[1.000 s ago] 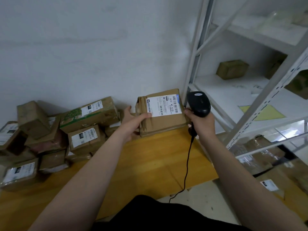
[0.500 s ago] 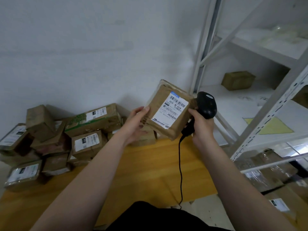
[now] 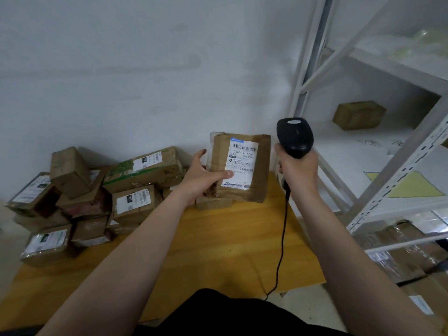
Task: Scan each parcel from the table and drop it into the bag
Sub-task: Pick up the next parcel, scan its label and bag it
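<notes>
My left hand [image 3: 203,177] grips a brown cardboard parcel [image 3: 260,170] by its left edge, thumb across the front, holding it upright above the back of the wooden table [image 3: 218,251]. Its white shipping label [image 3: 242,163] with barcodes faces me. My right hand [image 3: 297,172] holds a black corded barcode scanner [image 3: 294,137] just right of the parcel, head up; its cable [image 3: 282,238] hangs down over the table. No bag is in view.
Several taped cardboard parcels [image 3: 143,170] are heaped on the table's left and back. A white metal shelf rack [image 3: 397,166] stands to the right with one box [image 3: 360,115] on a shelf and wrapped parcels [image 3: 400,248] underneath. A white wall is behind.
The parcel was lifted off the table, tilted, and now stands upright with its label toward me. The scanner has moved apart from the parcel, to its right.
</notes>
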